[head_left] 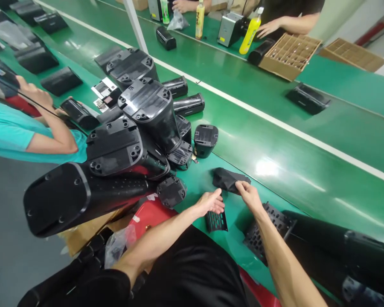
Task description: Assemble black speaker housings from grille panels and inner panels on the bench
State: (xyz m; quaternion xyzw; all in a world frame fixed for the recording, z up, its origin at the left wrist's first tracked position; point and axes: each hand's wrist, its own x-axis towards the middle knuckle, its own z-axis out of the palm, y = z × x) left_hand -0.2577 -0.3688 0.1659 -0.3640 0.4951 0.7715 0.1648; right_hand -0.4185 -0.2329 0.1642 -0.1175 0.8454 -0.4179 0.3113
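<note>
My right hand (248, 196) pinches the edge of a black moulded plastic panel (228, 180) lying on the green conveyor belt (243, 170). My left hand (209, 203) rests just below that panel with its fingers spread, holding nothing. Under its fingertips lies a small black slotted plastic grille (216, 221). A larger black slotted grille (269, 226) sits to the right of my right wrist. Beside my left hand, black plastic housings with screw bosses are piled up, the nearest a small housing end (171, 192).
A long black housing (60, 200) overhangs the belt edge near red and cardboard packing (150, 215). A person in a teal shirt (25, 132) works at left. Across the white-lined belt are people's hands, a cardboard divider tray (289, 55), and bottles.
</note>
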